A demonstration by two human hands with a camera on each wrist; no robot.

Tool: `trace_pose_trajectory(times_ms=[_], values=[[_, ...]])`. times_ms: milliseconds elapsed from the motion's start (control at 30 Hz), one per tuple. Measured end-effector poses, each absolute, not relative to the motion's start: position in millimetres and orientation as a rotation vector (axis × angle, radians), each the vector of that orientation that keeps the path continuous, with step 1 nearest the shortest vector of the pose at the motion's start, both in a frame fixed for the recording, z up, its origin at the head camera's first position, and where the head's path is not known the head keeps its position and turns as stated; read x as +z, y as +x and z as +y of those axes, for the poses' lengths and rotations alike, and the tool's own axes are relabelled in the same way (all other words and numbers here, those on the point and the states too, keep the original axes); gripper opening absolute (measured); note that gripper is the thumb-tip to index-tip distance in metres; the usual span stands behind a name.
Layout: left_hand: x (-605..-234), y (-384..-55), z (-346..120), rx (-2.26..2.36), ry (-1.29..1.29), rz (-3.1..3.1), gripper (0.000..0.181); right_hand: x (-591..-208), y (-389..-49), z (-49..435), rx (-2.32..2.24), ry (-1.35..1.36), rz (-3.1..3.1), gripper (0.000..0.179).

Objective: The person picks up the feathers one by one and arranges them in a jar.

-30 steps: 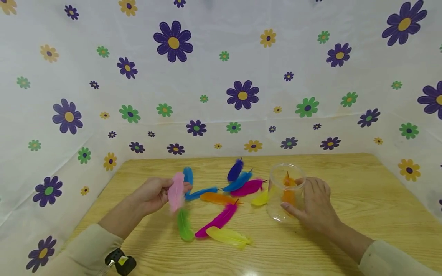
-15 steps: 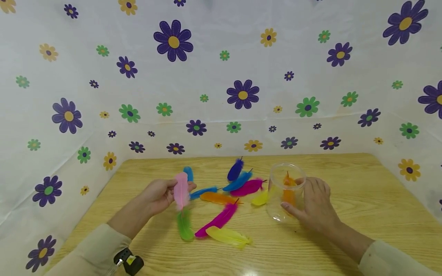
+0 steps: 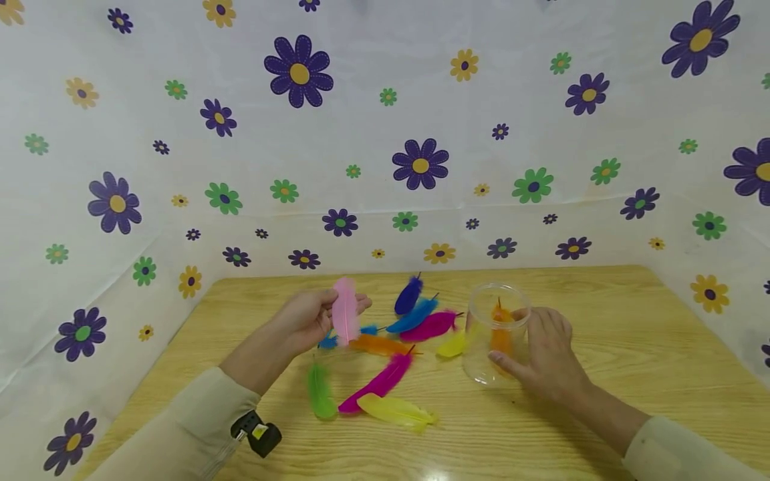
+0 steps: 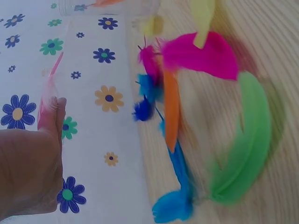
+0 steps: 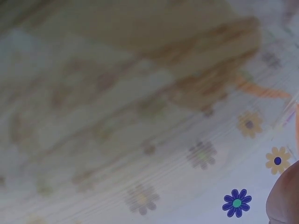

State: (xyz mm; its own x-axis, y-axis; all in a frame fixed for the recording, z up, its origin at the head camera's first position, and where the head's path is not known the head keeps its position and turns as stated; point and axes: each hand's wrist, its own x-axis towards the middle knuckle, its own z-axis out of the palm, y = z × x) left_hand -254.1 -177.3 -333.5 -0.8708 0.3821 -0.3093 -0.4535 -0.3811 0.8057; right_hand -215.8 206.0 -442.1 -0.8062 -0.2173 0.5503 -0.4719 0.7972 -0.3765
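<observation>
Holding in head view: left hand (image 3: pixel 307 317), pinching one pink feather (image 3: pixel 345 314) between thumb and fingers, raised above the table, well left of the jar. Right hand (image 3: pixel 550 347), curled round the side of one clear plastic jar (image 3: pixel 478 364), lidless, upright on a wood-grain table (image 3: pixel 541 441). Inside jar: upright orange feather (image 3: pixel 501 337), shaft up. Loose on table, between the hands: dark blue feather (image 3: pixel 409 296); light blue feather (image 3: pixel 413 315); magenta feather (image 3: pixel 430 326); yellow feather (image 3: pixel 451 345), just beside the jar; second orange feather (image 3: pixel 381 345). Nearer the wearer: green feather (image 3: pixel 321 394); second magenta feather (image 3: pixel 379 384), one end under a second yellow feather (image 3: pixel 397 412). At left wrist: black camera (image 3: pixel 261 433) with yellow label (image 3: pixel 259 431), any lettering too small to read. Backdrop: white cloth (image 3: pixel 361 67) printed with purple, green and yellow daisies.

Left wrist view: pink feather nearly edge-on, shaft pointing up from the fingers; further light blue feathers (image 4: pixel 177 200) at bottom, overlapping; part of the jar along the top edge.

Right wrist view: mostly blurred, cloth seen through clear plastic; an orange feather partly visible; one digit (image 5: pixel 286 200) at lower right; grip cannot be told from this view alone.
</observation>
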Motion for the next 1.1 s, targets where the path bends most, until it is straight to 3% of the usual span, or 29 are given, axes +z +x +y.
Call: trace_pose_trajectory(times_ms=[1100], values=[[-291,-267,-32,2.466,0.118,1.252,0.045,-440,-214,203,0.689,0.510,-2.497,0.070]])
